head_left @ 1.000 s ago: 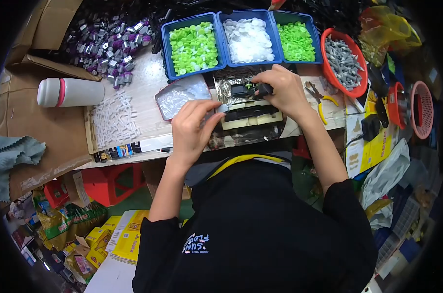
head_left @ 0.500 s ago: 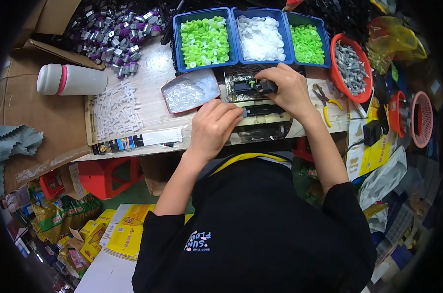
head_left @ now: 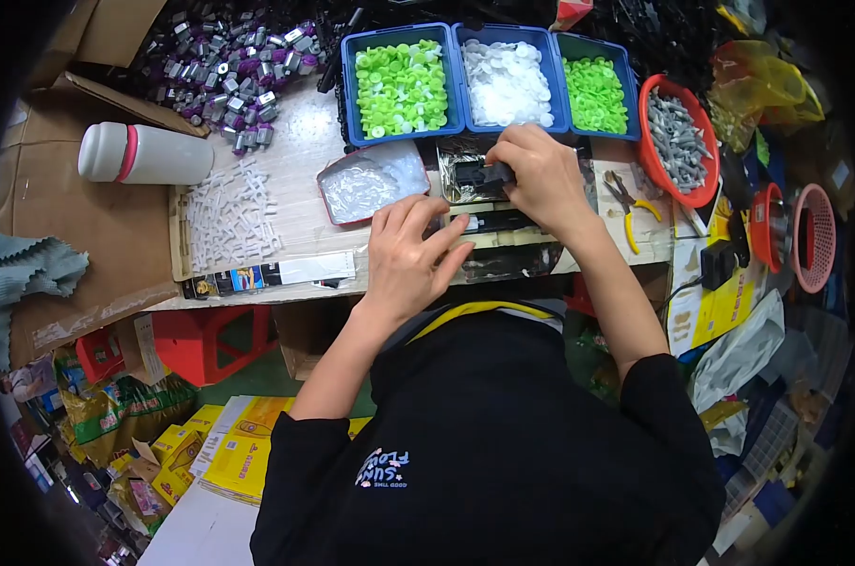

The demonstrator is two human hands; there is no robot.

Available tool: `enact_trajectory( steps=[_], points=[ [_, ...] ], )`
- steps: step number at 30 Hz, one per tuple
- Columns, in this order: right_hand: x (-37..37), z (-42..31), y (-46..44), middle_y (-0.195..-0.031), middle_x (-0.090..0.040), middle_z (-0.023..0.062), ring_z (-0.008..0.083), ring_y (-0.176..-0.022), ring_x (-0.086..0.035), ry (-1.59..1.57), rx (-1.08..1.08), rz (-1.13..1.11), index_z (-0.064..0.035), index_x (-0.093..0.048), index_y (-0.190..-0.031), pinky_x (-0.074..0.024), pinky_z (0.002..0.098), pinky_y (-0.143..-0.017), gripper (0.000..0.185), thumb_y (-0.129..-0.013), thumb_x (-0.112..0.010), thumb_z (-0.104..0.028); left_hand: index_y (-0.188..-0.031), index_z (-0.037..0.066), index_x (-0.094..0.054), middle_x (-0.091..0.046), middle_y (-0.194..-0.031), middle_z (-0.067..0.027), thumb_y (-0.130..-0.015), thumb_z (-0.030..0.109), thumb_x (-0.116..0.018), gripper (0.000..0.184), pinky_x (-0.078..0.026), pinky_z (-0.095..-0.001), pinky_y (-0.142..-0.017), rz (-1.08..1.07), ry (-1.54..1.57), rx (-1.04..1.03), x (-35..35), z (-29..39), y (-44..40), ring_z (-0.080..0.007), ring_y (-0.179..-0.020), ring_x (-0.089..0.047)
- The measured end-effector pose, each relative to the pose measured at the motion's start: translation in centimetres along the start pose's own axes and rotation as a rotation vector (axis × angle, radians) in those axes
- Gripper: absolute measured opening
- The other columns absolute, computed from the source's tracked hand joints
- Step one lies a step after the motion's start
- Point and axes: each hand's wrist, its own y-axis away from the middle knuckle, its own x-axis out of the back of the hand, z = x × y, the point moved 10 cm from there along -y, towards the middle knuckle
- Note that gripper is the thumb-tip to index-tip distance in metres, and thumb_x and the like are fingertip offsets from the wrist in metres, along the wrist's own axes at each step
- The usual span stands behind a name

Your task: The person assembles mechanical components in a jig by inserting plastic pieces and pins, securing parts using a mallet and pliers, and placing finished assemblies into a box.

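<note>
My left hand [head_left: 408, 247] has its fingers apart, with the fingertips at the left end of a pale holding fixture [head_left: 489, 238]. A long black part [head_left: 507, 221] lies in that fixture, with a small whitish piece [head_left: 472, 224] on it beside my left index finger. Bent over a shallow tray [head_left: 458, 193], my right hand [head_left: 542, 179] pinches a small dark part [head_left: 496, 173], mostly covered by the fingers. The tray's other contents are dark and hard to make out. To the left of it sits a red-rimmed dish [head_left: 371, 184] of clear, glossy material.
Blue bins [head_left: 457, 132] of green and white plastic pieces stand behind. At right are a red basket [head_left: 645, 141] of grey parts and yellow-handled pliers [head_left: 630, 226]. White plastic pieces [head_left: 229, 217], a white bottle [head_left: 163, 156] and metal-and-purple parts [head_left: 243, 80] lie left.
My left fingers have spread and the thumb has come away from the fixture. My right hand has shifted slightly left; the black piece with a green bit under it no longer shows.
</note>
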Motion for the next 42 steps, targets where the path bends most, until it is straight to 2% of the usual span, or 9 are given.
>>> enact_trajectory(
  steps=[6, 9, 15, 21, 27, 33, 35, 37, 42],
  points=[
    [-1.0, -0.4, -0.1, -0.085, -0.058, 0.0063, 0.0279, -0.087, -0.060, 0.070, 0.053, -0.042, -0.0068, -0.061, -0.086, -0.0500, 0.0393, -0.069, 0.026, -0.064, -0.066, 0.007, -0.096, 0.007, -0.072, -0.063, -0.099, -0.0060, -0.073, 0.010, -0.074, 0.023, -0.040, -0.0392, -0.081, 0.089, -0.006, 0.083, -0.3, -2.2, -4.3, -0.0251, -0.093, -0.057],
    [-0.8, 0.0, 0.0, -0.086, -0.058, 0.0067, 0.0285, -0.087, -0.059, 0.056, 0.041, -0.002, -0.0065, -0.060, -0.087, -0.0498, 0.0396, -0.068, 0.027, -0.065, -0.064, 0.008, -0.085, 0.011, -0.078, -0.063, -0.087, -0.0038, -0.064, 0.010, -0.078, 0.021, -0.039, -0.0370, -0.082, -0.043, -0.101, 0.065, -2.4, -2.9, -6.3, -0.0233, -0.090, -0.055],
    [-0.3, -0.8, 0.2, -0.084, -0.058, 0.0065, 0.0280, -0.085, -0.059, 0.063, 0.060, -0.025, -0.0058, -0.060, -0.085, -0.0496, 0.0399, -0.067, 0.023, -0.066, -0.062, 0.007, -0.079, 0.013, -0.079, -0.060, -0.079, -0.0027, -0.061, 0.012, -0.079, 0.017, -0.038, -0.0367, -0.077, -0.081, -0.144, 0.038, -2.9, -2.8, -6.6, -0.0221, -0.087, -0.054],
    [-1.9, -1.5, -1.4, -0.080, -0.062, 0.0102, 0.0291, -0.084, -0.063, 0.255, 0.138, -0.244, -0.0062, -0.062, -0.079, -0.0509, 0.0410, -0.066, 0.015, -0.067, -0.065, 0.001, -0.075, 0.013, -0.077, -0.059, -0.080, -0.0022, -0.064, 0.012, -0.075, 0.012, -0.038, -0.0359, -0.077, -0.088, -0.214, -0.064, -3.1, -2.4, -6.4, -0.0212, -0.086, -0.053],
    [-3.8, -0.8, -2.2, -0.068, -0.064, 0.0158, 0.0355, -0.068, -0.064, 0.166, 0.230, -0.483, -0.0045, -0.061, -0.078, -0.0495, 0.0470, -0.062, 0.017, -0.062, -0.070, -0.004, -0.075, 0.014, -0.077, -0.059, -0.082, -0.0019, -0.064, 0.015, -0.076, 0.011, -0.038, -0.0354, -0.079, -0.120, -0.242, -0.072, -3.5, -2.4, -6.4, -0.0208, -0.090, -0.053],
    [-2.4, -0.3, -1.2, -0.064, -0.063, 0.0114, 0.0329, -0.061, -0.064, 0.084, 0.219, -0.345, -0.0055, -0.059, -0.078, -0.0487, 0.0426, -0.057, 0.020, -0.062, -0.072, -0.003, -0.074, 0.013, -0.077, -0.059, -0.084, -0.0027, -0.064, 0.019, -0.080, 0.011, -0.039, -0.0363, -0.081, -0.179, -0.218, -0.042, -3.7, -2.4, -6.7, -0.0214, -0.091, -0.053],
    [0.8, -0.9, -1.0, -0.061, -0.061, 0.0070, 0.0250, -0.058, -0.064, -0.126, 0.238, -0.115, -0.0067, -0.060, -0.079, -0.0492, 0.0350, -0.054, 0.022, -0.062, -0.073, -0.002, -0.076, 0.013, -0.077, -0.059, -0.084, -0.0026, -0.065, 0.018, -0.080, 0.013, -0.039, -0.0364, -0.080, -0.182, -0.199, -0.046, -3.7, -2.3, -6.7, -0.0216, -0.092, -0.053],
    [2.1, -1.4, 0.5, -0.061, -0.060, 0.0047, 0.0186, -0.057, -0.064, -0.250, 0.190, -0.087, -0.0077, -0.062, -0.080, -0.0487, 0.0295, -0.053, 0.021, -0.063, -0.074, -0.001, -0.079, 0.012, -0.076, -0.059, -0.084, -0.0025, -0.066, 0.018, -0.080, 0.015, -0.039, -0.0364, -0.080, -0.180, -0.188, -0.040, -3.3, -2.4, -6.6, -0.0218, -0.092, -0.053],
    [-0.6, -1.5, 5.2, -0.062, -0.061, 0.0063, 0.0204, -0.055, -0.063, -0.377, 0.078, -0.144, -0.0063, -0.064, -0.079, -0.0478, 0.0304, -0.052, 0.013, -0.072, -0.073, -0.002, -0.091, 0.009, -0.071, -0.061, -0.088, -0.0040, -0.074, 0.013, -0.076, 0.018, -0.039, -0.0374, -0.076, 0.010, 0.014, -0.033, 0.1, -1.3, -4.7, -0.0232, -0.086, -0.054]
  ],
)
